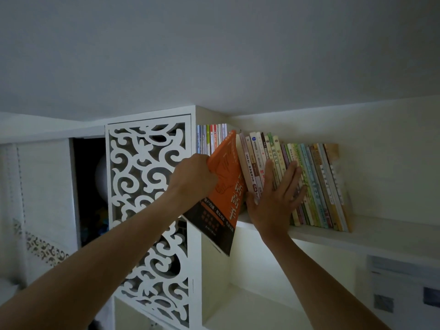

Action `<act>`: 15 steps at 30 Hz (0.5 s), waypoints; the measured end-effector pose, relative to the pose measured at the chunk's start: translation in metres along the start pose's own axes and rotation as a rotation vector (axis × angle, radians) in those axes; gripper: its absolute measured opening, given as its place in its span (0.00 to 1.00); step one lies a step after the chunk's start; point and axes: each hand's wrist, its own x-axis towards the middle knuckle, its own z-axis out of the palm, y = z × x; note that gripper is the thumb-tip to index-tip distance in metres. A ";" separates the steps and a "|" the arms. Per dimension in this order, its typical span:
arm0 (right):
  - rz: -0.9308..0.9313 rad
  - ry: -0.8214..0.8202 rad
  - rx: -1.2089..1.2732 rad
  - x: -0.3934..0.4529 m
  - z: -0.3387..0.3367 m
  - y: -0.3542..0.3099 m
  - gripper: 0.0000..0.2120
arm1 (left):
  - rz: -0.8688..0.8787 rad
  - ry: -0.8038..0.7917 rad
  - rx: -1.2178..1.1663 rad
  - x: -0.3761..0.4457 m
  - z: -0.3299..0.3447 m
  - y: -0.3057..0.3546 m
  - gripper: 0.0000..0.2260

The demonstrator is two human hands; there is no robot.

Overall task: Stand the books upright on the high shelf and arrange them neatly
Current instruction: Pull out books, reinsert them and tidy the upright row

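- On the high shelf (333,236): two groups of books, one upright group (210,139) at far left, one leaning row (309,184) to its right
- My left hand (192,179) grips one orange book (226,186), tilted, Chinese title illegible to me
- My right hand (273,198), fingers straight, presses flat on the leaning row's spines

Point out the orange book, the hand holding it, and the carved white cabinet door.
orange book (226,186), head view, middle of its front cover.
left hand (190,179), head view, back of the hand gripping the book's edge.
carved white cabinet door (147,186), head view, scrollwork panel's middle.
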 end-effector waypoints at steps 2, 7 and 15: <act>-0.007 -0.002 0.007 0.000 0.000 0.001 0.46 | -0.040 0.040 -0.058 0.011 0.006 0.003 0.04; -0.016 -0.002 0.004 -0.002 0.001 0.003 0.44 | -0.101 0.172 -0.188 0.018 0.036 0.006 0.04; -0.004 -0.002 -0.003 -0.002 0.000 0.003 0.42 | -0.094 0.292 -0.303 0.042 0.058 0.001 0.07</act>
